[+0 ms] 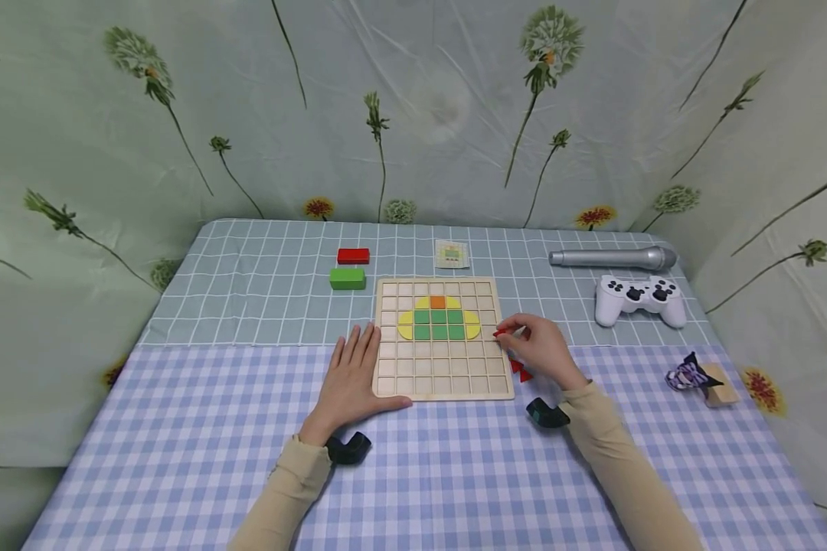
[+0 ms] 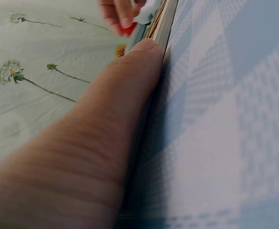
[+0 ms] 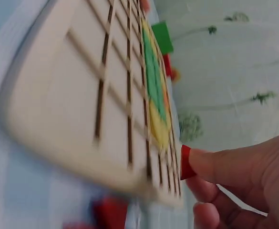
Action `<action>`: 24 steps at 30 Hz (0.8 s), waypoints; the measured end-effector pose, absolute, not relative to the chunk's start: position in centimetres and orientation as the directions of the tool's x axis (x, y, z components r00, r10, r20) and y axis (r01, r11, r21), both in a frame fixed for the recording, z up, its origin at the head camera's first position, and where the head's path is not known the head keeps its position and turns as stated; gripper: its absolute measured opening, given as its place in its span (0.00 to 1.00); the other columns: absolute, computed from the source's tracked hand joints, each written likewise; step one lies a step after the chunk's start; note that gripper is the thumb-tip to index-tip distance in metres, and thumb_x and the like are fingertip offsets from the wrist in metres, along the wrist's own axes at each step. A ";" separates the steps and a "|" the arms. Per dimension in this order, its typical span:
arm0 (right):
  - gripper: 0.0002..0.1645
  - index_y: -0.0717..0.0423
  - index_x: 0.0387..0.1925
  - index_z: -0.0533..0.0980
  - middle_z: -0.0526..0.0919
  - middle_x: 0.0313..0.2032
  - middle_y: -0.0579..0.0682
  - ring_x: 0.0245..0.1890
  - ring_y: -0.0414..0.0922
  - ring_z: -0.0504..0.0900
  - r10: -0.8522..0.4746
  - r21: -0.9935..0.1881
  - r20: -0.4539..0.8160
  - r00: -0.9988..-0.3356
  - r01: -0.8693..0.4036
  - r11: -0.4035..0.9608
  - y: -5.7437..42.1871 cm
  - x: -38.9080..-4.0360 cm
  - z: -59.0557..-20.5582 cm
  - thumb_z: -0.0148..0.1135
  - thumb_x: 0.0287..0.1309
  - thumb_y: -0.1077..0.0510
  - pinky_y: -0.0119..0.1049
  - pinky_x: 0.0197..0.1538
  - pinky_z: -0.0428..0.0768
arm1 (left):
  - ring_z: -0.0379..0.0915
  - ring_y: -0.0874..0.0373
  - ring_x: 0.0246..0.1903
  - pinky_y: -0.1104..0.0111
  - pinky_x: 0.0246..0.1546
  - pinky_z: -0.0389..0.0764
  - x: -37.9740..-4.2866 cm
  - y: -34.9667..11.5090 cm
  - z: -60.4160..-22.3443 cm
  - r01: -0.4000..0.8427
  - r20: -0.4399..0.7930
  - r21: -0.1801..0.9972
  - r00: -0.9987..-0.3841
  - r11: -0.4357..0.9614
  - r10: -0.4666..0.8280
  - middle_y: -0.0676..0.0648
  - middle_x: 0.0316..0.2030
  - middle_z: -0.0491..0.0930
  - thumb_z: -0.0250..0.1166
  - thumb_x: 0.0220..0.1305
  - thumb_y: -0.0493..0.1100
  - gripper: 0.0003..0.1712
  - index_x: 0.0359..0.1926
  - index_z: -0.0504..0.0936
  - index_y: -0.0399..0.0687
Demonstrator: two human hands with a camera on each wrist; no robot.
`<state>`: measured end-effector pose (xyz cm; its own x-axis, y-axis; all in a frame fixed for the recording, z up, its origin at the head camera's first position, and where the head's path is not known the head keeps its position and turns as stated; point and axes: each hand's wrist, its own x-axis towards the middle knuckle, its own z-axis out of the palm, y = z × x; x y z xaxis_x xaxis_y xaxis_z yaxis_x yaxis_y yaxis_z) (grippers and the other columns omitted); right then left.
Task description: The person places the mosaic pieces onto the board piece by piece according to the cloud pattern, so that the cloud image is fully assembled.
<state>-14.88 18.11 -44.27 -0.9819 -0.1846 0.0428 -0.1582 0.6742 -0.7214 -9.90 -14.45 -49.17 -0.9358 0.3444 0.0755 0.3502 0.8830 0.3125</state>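
Observation:
A square wooden grid board [image 1: 443,370] lies on the table, with green, yellow and orange tiles set in its upper middle cells. My left hand [image 1: 350,375] rests along the board's left side, fingers straight and thumb stretched along the front edge; in the left wrist view the thumb [image 2: 125,76] touches that edge. At the right edge, my right hand [image 1: 540,348] pinches a small red piece [image 3: 186,162] between thumb and finger. More red triangular pieces [image 1: 525,375] lie beside the board under that hand.
Behind the board lie a red block [image 1: 354,256], a green block [image 1: 348,279] and a small pattern card [image 1: 451,254]. To the right are a silver microphone [image 1: 609,259], a white game controller [image 1: 640,301], and a purple-black cloth item [image 1: 689,375] by a wooden block [image 1: 720,386].

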 end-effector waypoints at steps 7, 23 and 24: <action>0.08 0.58 0.33 0.81 0.80 0.25 0.44 0.17 0.41 0.67 -0.295 -0.746 0.128 -0.947 -0.288 0.600 14.4 -15.3 -43.9 0.72 0.50 0.62 0.32 0.19 0.64 | 0.28 0.48 0.72 0.55 0.68 0.31 -9.9 -14.5 -49.3 0.349 0.076 0.317 -0.936 0.882 0.344 0.42 0.73 0.40 0.57 0.43 0.81 0.71 0.74 0.42 0.40; 0.04 0.50 0.26 0.82 0.79 0.23 0.38 0.22 0.39 0.71 -0.420 -0.744 0.038 -0.907 -0.306 0.594 8.3 -15.3 -45.3 0.72 0.50 0.59 0.33 0.27 0.70 | 0.29 0.47 0.71 0.54 0.68 0.32 -9.9 -14.5 -49.4 0.353 0.085 0.302 -0.935 0.886 0.344 0.41 0.73 0.41 0.54 0.42 0.84 0.72 0.74 0.43 0.38; 0.05 0.50 0.26 0.81 0.79 0.23 0.38 0.22 0.39 0.71 -0.419 -0.747 0.038 -0.907 -0.304 0.591 8.2 -15.3 -45.3 0.72 0.50 0.59 0.33 0.27 0.70 | 0.30 0.47 0.71 0.53 0.68 0.33 -9.9 -14.5 -49.4 0.353 0.085 0.302 -0.935 0.885 0.344 0.41 0.73 0.41 0.54 0.42 0.84 0.72 0.74 0.43 0.38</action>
<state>-15.30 8.21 -45.35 -0.9073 -0.4187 0.0382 -0.3043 0.5913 -0.7468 -9.88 -14.54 -49.35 -0.9350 0.3443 0.0848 0.3534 0.8853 0.3023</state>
